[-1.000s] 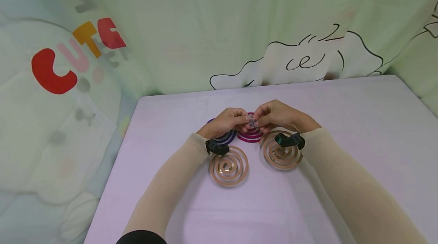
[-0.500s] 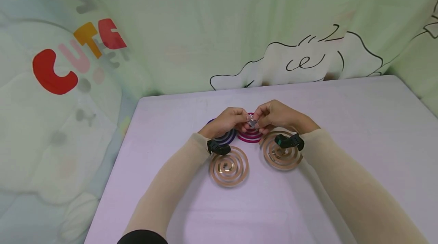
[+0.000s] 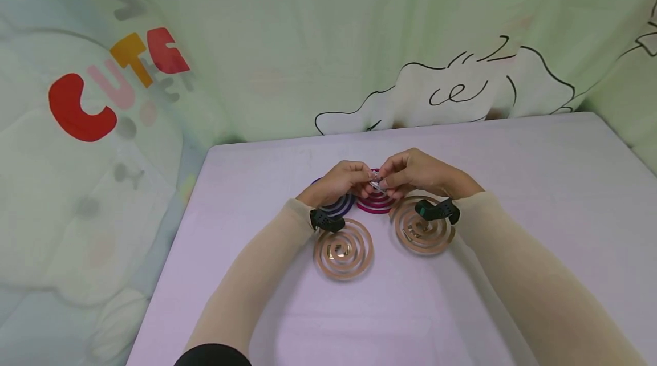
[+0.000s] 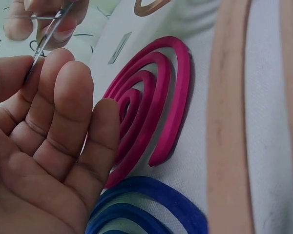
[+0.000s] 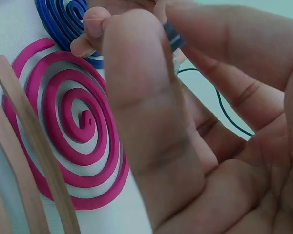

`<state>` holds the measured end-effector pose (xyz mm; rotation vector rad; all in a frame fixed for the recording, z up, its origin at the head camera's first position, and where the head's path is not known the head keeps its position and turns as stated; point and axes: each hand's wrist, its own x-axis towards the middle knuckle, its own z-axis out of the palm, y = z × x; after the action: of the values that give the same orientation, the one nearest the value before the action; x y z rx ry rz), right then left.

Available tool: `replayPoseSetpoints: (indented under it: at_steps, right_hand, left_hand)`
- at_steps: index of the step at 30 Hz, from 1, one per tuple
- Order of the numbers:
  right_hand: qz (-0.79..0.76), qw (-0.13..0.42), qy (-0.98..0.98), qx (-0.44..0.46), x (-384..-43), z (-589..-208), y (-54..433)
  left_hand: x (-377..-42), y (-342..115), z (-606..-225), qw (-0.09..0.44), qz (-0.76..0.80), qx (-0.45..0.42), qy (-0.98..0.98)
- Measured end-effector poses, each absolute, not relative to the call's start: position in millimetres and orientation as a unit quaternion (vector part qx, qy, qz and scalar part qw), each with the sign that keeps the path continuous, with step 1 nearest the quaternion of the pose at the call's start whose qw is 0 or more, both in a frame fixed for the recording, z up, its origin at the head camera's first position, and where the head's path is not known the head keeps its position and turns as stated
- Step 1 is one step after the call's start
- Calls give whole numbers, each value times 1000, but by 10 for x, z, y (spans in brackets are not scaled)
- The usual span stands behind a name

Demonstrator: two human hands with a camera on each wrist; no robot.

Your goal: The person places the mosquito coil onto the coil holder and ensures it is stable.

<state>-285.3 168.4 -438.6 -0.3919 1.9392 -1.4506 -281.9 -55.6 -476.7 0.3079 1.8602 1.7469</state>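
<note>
A small, thin metal coil stand (image 4: pixel 51 29) is held between both hands, over the magenta mosquito coil (image 4: pixel 183 87). My left hand (image 3: pixel 339 184) pinches its near end between thumb and index finger; the other fingers are spread in the left wrist view. From the other side my right hand (image 3: pixel 422 175) pinches it with thumb and fingertip. Only a grey bit of the stand shows in the right wrist view, the rest being hidden by fingers. Under the left hand lies a blue mosquito coil (image 4: pixel 141 183), partly covered.
Two tan coils lie nearer on the table (image 3: pixel 390 320): the left tan coil (image 3: pixel 318 252) and the right tan coil (image 3: pixel 423 251), with shiny metal pieces at their centres. A flat metal strip (image 4: pixel 119 48) lies beyond the magenta coil. A printed curtain (image 3: pixel 282 58) hangs behind.
The metal stand has tilted between the fingertips and shows a narrower, brighter side. My right hand has shifted very slightly; the left stays almost still. The coils have not moved.
</note>
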Motion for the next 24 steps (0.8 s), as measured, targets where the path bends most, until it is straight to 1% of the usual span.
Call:
replayPoseSetpoints:
  at_steps: [7,19,24]
  right_hand:
    - [-553,365,735,-142,-2856,-4399,1701]
    - [-569,397,707,-138,-2828,-4389,1727]
    - [-578,395,702,-132,-2824,-4393,1732]
  left_hand:
    - [-2827,-553,-4773,306,649,114,687]
    - [-2841,-554,-4792,328,646,118,679]
    - [-2831,-544,-4779,333,646,117,677]
